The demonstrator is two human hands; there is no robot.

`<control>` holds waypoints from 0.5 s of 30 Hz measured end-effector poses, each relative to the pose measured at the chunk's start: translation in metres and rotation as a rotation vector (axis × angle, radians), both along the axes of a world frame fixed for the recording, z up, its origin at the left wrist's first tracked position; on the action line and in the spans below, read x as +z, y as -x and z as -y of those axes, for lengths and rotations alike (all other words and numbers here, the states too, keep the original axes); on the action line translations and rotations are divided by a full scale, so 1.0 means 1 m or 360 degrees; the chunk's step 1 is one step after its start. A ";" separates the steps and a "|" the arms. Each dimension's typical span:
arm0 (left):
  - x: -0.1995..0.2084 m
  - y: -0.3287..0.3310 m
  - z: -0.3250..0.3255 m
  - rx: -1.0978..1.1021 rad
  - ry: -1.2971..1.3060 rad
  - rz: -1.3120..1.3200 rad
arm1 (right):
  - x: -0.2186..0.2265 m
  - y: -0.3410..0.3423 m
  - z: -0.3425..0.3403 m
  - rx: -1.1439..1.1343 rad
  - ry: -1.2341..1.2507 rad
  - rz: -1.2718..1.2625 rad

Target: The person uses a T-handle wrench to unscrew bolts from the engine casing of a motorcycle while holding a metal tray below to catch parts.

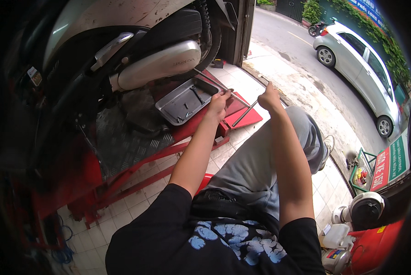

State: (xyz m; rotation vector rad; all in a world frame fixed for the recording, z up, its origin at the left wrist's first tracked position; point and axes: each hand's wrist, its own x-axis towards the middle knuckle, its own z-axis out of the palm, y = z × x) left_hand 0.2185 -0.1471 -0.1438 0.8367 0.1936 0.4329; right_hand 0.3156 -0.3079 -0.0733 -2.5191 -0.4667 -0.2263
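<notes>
A long steel T-handle wrench (pixel 241 101) reaches from the rear of a scooter's silver engine-side cover (pixel 157 64) toward me. Its far tip meets the cover's rear end; how it seats there is too small to tell. My left hand (pixel 218 105) is closed around the wrench's shaft. My right hand (pixel 270 98) is closed at the far right end of its crossbar, and the crossbar's other end points down toward me. Just left of my left hand, a grey metal tray (pixel 163 111) holds a dark rod-like part (pixel 196 95) and several small bolts.
The scooter stands on a red lift (pixel 187 130) with a black tread plate (pixel 132 158). My bent leg (pixel 246 176) is below my hands. A doorway sill leads to the street, where a silver car (pixel 352 59) stands. Bottles and a red container (pixel 375 247) sit at lower right.
</notes>
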 end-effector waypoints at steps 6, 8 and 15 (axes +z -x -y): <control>-0.001 0.003 -0.006 0.0024 0.0104 0.0071 | 0.003 -0.001 -0.006 0.0343 -0.0508 -0.0782; 0.008 0.004 0.001 -0.0030 0.0057 0.0076 | -0.005 -0.012 -0.003 0.0279 -0.0484 -0.0614; 0.010 0.010 0.002 -0.0046 -0.0475 -0.0351 | 0.008 0.009 -0.003 0.0372 -0.0726 -0.0355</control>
